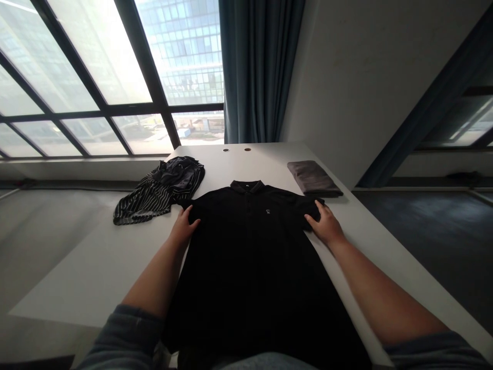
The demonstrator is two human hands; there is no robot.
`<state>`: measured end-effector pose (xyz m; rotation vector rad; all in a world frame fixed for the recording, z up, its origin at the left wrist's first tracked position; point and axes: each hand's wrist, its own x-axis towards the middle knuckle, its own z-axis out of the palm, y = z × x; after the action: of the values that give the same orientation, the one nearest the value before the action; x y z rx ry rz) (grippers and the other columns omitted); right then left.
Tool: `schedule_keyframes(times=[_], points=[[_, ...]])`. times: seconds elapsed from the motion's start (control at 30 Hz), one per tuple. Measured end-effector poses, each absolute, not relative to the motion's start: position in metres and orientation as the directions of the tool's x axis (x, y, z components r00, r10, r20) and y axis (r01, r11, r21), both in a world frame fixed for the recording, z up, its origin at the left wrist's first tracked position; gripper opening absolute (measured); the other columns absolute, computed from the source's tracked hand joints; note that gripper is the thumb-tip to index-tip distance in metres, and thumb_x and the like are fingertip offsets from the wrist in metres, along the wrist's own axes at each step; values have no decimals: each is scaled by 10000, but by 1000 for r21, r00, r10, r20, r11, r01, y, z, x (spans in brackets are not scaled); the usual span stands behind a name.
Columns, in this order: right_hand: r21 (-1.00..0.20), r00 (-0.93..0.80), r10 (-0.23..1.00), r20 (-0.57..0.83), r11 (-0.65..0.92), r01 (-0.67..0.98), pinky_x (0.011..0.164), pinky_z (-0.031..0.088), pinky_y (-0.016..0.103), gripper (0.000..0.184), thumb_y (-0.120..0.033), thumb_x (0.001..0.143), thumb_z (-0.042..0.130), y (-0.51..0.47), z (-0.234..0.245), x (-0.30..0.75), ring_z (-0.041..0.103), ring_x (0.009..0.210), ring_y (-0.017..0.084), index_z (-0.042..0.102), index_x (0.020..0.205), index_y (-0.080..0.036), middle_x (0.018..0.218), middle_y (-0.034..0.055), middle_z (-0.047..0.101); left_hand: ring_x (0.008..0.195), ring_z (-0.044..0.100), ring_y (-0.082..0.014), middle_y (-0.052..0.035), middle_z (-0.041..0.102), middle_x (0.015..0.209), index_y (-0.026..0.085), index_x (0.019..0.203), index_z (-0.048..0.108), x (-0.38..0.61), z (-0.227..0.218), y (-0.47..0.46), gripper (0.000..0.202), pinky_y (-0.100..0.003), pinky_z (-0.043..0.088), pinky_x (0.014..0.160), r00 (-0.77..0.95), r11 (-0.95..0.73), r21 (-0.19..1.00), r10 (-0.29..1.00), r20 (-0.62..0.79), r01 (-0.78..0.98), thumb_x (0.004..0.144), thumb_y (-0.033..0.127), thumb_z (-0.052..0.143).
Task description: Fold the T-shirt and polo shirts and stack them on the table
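A black short-sleeved polo shirt lies spread front side up, its collar at the far end and its hem close to my body. There is a small light logo on its chest. My left hand grips the left-side sleeve near its cuff, thumb and fingers on the cloth. At the opposite sleeve, my right hand holds the cuff edge between thumb and fingers. Part of each sleeve is hidden by the hands.
Under the shirt is a white table with two round holes near its far edge. A crumpled black-and-white striped garment lies at left, a folded grey-brown cloth at right. Beyond stand windows and a blue curtain.
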<state>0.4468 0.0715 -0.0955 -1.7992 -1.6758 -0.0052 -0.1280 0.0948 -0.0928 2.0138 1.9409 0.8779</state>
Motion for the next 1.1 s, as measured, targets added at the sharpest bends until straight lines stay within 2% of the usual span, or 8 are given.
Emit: schedule_keyframes(times=[0.13, 0.3, 0.43, 0.6, 0.7, 0.83, 0.97, 1.1], points=[[-547, 180, 902, 394, 72, 834, 1158, 477, 447, 719, -460, 908, 596, 71, -92, 440, 592, 1360, 331, 534, 1545, -132, 1472, 177, 630, 1403, 561, -306, -160, 585, 1485, 173, 1557, 486, -127, -92, 99, 691, -445, 427, 1221, -104, -89, 563, 948, 302, 822, 939, 441, 639], [-515, 248, 934, 256, -86, 853, 1144, 481, 485, 558, -396, 897, 615, 75, -93, 435, 630, 1307, 364, 701, 1393, -156, 1342, 178, 716, 1360, 600, -347, -173, 652, 1434, 150, 1508, 558, -126, -91, 112, 612, -475, 465, 1161, -263, 80, 550, 929, 262, 832, 1001, 490, 523], [-662, 323, 921, 219, -103, 743, 1112, 509, 476, 610, -415, 892, 651, 80, -94, 437, 672, 1258, 347, 659, 1449, -165, 1368, 163, 713, 1318, 623, -356, -172, 675, 1379, 153, 1463, 605, -132, -93, 119, 597, -481, 489, 1129, -268, 94, 541, 930, 253, 836, 970, 486, 564], [-826, 396, 858, 328, 57, 560, 1149, 494, 463, 712, -448, 876, 669, 85, -95, 429, 643, 1307, 305, 566, 1523, -170, 1433, 134, 673, 1267, 638, -315, -157, 630, 1369, 152, 1432, 610, -141, -100, 121, 614, -432, 511, 1123, -214, -21, 588, 920, 327, 808, 885, 425, 657], [-771, 334, 859, 387, 102, 629, 1197, 449, 464, 780, -441, 842, 697, 84, -96, 422, 595, 1366, 318, 530, 1550, -157, 1477, 151, 626, 1341, 588, -319, -160, 588, 1415, 157, 1455, 580, -143, -103, 120, 660, -442, 464, 1183, -193, -72, 604, 912, 362, 794, 868, 441, 681], [-655, 303, 865, 400, 38, 755, 1194, 448, 491, 763, -380, 832, 677, 84, -100, 422, 598, 1343, 364, 546, 1531, -103, 1395, 205, 641, 1499, 436, -347, -175, 548, 1477, 147, 1486, 548, -142, -105, 118, 703, -468, 352, 1272, -174, -81, 584, 914, 367, 808, 865, 445, 691], [-598, 275, 870, 409, 28, 801, 1177, 465, 512, 754, -341, 826, 660, 85, -105, 426, 604, 1325, 382, 542, 1534, -111, 1356, 207, 647, 1525, 406, -364, -204, 499, 1525, 115, 1517, 525, -139, -102, 115, 750, -462, 350, 1277, -161, -76, 575, 923, 350, 814, 866, 449, 694], [-574, 195, 866, 461, 123, 809, 1182, 466, 509, 769, -338, 848, 640, 86, -102, 422, 589, 1353, 366, 492, 1576, -138, 1416, 197, 615, 1542, 383, -376, -205, 471, 1567, 129, 1544, 505, -136, -100, 112, 782, -482, 349, 1278, -149, -74, 568, 930, 337, 820, 855, 434, 716]])
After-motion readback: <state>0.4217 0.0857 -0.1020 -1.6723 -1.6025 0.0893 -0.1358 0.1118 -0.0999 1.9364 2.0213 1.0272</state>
